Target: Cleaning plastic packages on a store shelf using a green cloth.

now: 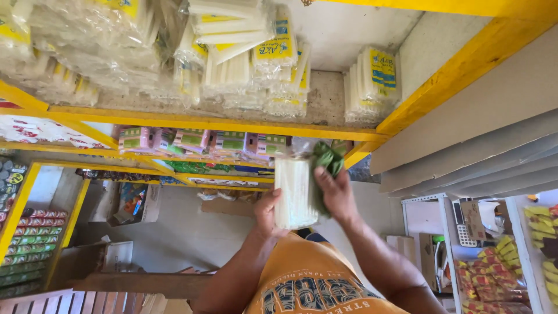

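Before yellow shelves [221, 125], raised left hand [267, 212] grips a candle pack [295, 193]; right hand [337, 195] presses a green cloth [325, 160].

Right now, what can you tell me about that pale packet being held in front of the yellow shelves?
The pale packet is a clear plastic-wrapped bundle of cream-white sticks, roughly rectangular and held upright in front of the yellow shelves. The left hand supports its lower left side. The right hand presses a crumpled green cloth against its right side. It looks like the similar packets stacked on the shelf above. What the sticks are cannot be told.
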